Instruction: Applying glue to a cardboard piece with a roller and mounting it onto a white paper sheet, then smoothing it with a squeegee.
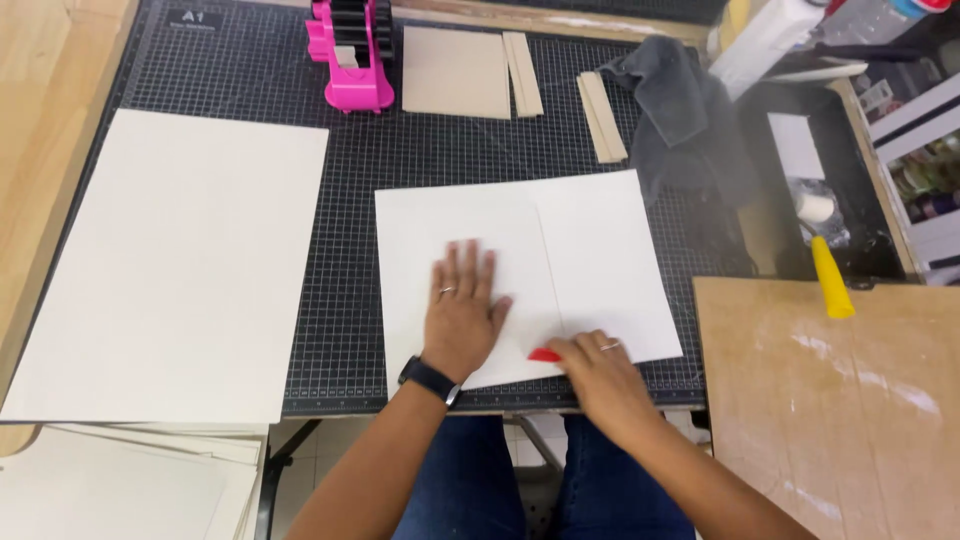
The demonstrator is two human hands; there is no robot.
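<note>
— Head camera, looking down: what covers the tabletop?

— A black cutting mat with a white grid fills most of it; pale wood shows along the left edge. At lower right lies a brown board smeared with whitish streaks.

— And what is under the hands?

— A white sheet sits at the centre of the frame, with a straight line running down its middle. The left hand lies flat on it, fingers spread and released, pressing the paper; a dark watch is on that wrist. The right hand is at the sheet's lower edge, fingers closed around a small red tool whose tip touches the paper just beside the line.

— What else is around?

— A larger white sheet lies on the left, with a stack of more sheets at lower left. At the top stand a pink tape dispenser, a tan card and narrow card strips. A grey cloth is crumpled at upper right, and a yellow handle rests at the board's upper edge. Shelves with clutter show at far right.
</note>
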